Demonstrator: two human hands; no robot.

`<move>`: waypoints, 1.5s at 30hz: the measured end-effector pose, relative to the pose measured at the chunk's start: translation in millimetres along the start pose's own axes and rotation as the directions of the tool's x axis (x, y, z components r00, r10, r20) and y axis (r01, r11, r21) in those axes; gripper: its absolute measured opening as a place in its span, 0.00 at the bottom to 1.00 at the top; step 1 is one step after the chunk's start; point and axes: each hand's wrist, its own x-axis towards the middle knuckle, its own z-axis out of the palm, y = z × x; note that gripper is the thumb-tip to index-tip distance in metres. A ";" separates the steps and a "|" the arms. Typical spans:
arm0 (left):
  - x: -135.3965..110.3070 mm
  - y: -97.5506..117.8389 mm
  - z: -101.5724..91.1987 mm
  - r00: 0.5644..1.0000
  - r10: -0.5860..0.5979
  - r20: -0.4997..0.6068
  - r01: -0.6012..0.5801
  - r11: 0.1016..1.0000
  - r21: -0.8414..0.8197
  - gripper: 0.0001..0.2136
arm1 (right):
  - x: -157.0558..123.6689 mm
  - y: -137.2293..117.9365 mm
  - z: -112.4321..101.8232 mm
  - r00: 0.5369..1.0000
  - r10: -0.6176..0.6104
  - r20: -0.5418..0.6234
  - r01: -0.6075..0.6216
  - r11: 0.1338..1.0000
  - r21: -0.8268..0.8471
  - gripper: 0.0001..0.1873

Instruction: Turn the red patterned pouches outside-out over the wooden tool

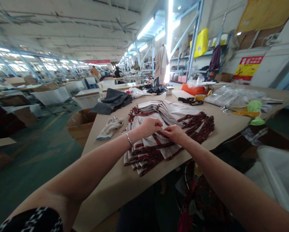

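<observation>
A fanned stack of cut fabric pieces [173, 112], pale grey with dark red patterned edges, lies on a brown paper-covered table [115, 180]. My left hand [150, 125], with a bracelet at the wrist, has its fingers curled in a pinch on the top pieces near the stack's middle. Close beside it, my right hand [174, 132] pinches the same pieces, its fingertips almost touching those of the left. Both forearms reach in from the bottom of the picture.
A pale glove [110, 128] lies left of the stack, with dark folded cloth [112, 100] behind it. Plastic bags [231, 96], an orange tray [195, 89] and green items [254, 108] sit at the far right. Cardboard boxes [80, 124] stand on the floor at the left; people work far off.
</observation>
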 end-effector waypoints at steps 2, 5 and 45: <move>-2.2 -0.1 0.9 1.000 0.002 -0.002 -0.002 1.000 0.029 0.06 | 0.8 1.0 2.4 1.000 -0.014 0.017 0.014 1.000 -0.013 0.13; -7.0 1.1 0.8 1.000 0.013 0.008 -0.014 0.997 0.071 0.07 | 0.1 2.2 5.2 0.999 -0.033 0.007 0.033 0.998 -0.053 0.08; -111.3 100.5 141.5 0.750 -0.030 0.661 0.654 -0.111 -0.748 0.13 | -243.9 24.0 -20.7 0.838 0.354 0.416 -0.388 -0.150 0.909 0.22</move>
